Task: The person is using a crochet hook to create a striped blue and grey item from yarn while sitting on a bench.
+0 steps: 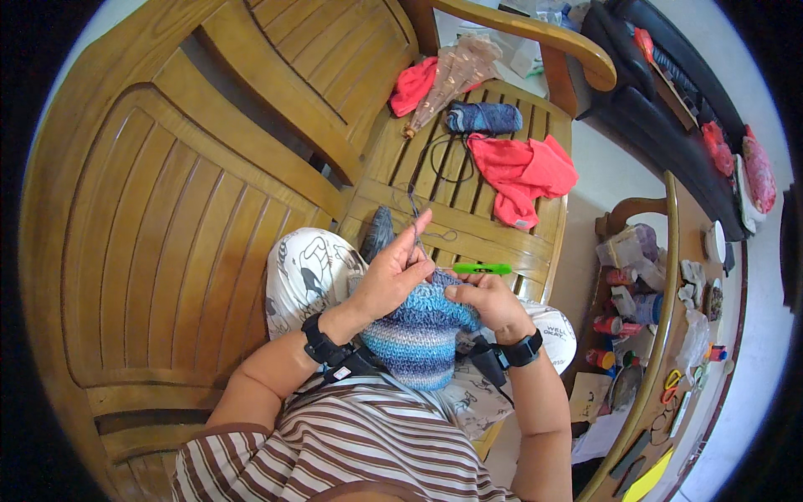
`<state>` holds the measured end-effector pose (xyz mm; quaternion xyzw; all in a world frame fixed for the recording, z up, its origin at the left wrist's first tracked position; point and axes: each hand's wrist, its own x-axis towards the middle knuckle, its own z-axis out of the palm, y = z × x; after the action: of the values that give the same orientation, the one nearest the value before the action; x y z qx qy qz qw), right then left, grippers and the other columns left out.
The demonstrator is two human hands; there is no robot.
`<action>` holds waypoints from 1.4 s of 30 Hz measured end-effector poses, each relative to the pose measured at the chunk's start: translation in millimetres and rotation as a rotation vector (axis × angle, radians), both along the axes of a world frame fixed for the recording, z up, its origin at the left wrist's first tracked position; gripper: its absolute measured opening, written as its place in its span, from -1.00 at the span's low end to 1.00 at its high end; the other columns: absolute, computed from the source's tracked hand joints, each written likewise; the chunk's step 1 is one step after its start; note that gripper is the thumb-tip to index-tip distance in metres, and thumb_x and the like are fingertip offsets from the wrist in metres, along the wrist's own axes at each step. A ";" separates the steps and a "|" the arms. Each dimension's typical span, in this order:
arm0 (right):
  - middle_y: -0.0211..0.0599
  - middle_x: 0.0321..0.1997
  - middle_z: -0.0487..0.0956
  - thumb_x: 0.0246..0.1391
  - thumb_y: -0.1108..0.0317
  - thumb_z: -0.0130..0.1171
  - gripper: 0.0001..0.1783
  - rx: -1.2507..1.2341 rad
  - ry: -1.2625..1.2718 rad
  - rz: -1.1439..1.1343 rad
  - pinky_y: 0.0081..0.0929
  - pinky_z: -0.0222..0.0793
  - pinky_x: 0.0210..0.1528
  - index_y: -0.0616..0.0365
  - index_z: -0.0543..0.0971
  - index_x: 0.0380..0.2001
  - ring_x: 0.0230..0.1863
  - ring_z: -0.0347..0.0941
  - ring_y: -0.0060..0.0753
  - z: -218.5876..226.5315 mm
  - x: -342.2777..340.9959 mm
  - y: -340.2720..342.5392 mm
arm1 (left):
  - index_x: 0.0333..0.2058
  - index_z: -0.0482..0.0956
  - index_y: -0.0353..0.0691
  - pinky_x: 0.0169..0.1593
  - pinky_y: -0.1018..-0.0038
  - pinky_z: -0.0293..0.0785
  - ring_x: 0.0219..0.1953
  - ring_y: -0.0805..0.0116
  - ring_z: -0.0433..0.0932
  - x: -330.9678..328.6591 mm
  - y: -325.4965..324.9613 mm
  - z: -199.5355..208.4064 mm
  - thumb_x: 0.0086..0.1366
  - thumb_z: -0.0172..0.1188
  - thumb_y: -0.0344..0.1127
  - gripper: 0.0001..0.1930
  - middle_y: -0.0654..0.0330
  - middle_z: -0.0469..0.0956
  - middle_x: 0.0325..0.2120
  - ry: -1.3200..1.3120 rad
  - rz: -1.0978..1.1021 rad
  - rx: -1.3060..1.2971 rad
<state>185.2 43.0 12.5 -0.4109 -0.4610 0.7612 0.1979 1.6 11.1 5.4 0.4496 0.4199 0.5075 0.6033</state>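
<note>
A crocheted piece (410, 360) in blue, white and grey stripes hangs over my lap. My left hand (389, 276) pinches its upper edge between thumb and fingers, while the index finger points up with grey yarn (414, 209) running over it. My right hand (493, 303) grips a crochet hook (483, 268) with a bright green handle; its thumb rests near the edge of the piece. The hook's tip is hidden at the stitches. Beside my left knee lies a dark grey ball of yarn (381, 230).
On the slatted wooden bench (523, 259) lie a blue yarn skein (483, 118), a black cable loop, red cloth (531, 171) and a folded brown umbrella (452, 79). To the right, a low table (661, 402) holds orange-handled scissors (672, 385), with cans and bags on its shelf.
</note>
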 end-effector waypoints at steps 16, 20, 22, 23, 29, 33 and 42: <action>-0.39 -0.23 0.47 -0.13 0.36 0.23 -0.52 -0.137 0.148 -0.050 -0.64 0.24 -0.13 0.34 0.42 -0.10 -0.23 0.34 -0.59 -20.6 7.2 -1.3 | 0.24 -0.13 -0.28 -0.33 0.72 0.27 -0.47 0.62 0.33 -3.3 2.8 0.6 0.21 -0.05 -0.51 -0.35 0.34 0.34 -0.57 -0.008 -0.094 0.001; -0.40 -0.23 0.47 -0.12 0.37 0.23 -0.53 -0.078 0.123 -0.055 -0.64 0.25 -0.14 0.33 0.43 -0.09 -0.24 0.34 -0.60 -20.2 7.2 -1.5 | 0.24 -0.13 -0.28 -0.33 0.71 0.27 -0.47 0.62 0.33 -4.4 2.9 0.1 0.21 -0.05 -0.51 -0.35 0.33 0.34 -0.57 -0.012 -0.103 -0.004; -0.42 -0.23 0.46 -0.13 0.38 0.23 -0.53 -0.071 0.149 -0.069 -0.63 0.24 -0.15 0.33 0.43 -0.10 -0.23 0.33 -0.59 -23.1 7.2 -1.4 | 0.23 -0.13 -0.29 -0.33 0.71 0.26 -0.47 0.62 0.33 -4.4 3.1 -0.8 0.21 -0.04 -0.50 -0.34 0.34 0.34 -0.56 -0.005 -0.107 -0.007; -0.42 -0.23 0.46 -0.13 0.38 0.23 -0.53 -0.069 0.148 -0.069 -0.63 0.24 -0.15 0.33 0.43 -0.10 -0.23 0.33 -0.59 -21.7 6.9 -1.0 | 0.23 -0.13 -0.29 -0.33 0.71 0.26 -0.47 0.62 0.33 -4.3 3.2 -1.3 0.21 -0.04 -0.50 -0.34 0.34 0.34 -0.56 -0.005 -0.107 -0.005; -0.40 -0.23 0.48 -0.07 0.39 0.20 -0.65 0.147 0.107 -0.066 -0.65 0.25 -0.15 0.26 0.46 -0.17 -0.21 0.34 -0.62 3.5 -3.0 -2.6 | 0.23 -0.12 -0.30 -0.35 0.75 0.22 -0.48 0.65 0.29 -6.6 3.8 -3.1 0.21 -0.01 -0.48 -0.34 0.35 0.31 -0.57 0.036 -0.065 0.001; -0.36 -0.29 0.52 0.02 0.40 0.12 -0.78 0.358 0.157 -0.228 -0.64 0.30 -0.19 0.23 0.45 -0.24 -0.25 0.39 -0.60 -3.4 -9.8 -3.9 | 0.23 -0.11 -0.28 -0.36 0.76 0.20 -0.47 0.68 0.27 -6.5 0.5 4.6 0.16 0.04 -0.51 -0.29 0.36 0.32 -0.54 0.009 -0.094 -0.038; -0.14 -0.38 0.56 0.15 0.34 -0.05 -0.86 0.126 0.325 -0.395 -0.49 0.42 -0.23 0.20 0.38 -0.36 -0.35 0.51 -0.42 4.3 -8.8 -1.7 | 0.24 -0.15 -0.26 -0.31 0.75 0.26 -0.43 0.67 0.30 -6.0 -4.5 7.9 0.09 0.12 -0.55 -0.20 0.27 0.37 -0.40 -0.139 -0.113 -0.087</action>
<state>176.4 41.3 16.8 -0.3520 -0.3803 0.7338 0.4394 -4.4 6.6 13.3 0.4097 0.3726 0.4840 0.6775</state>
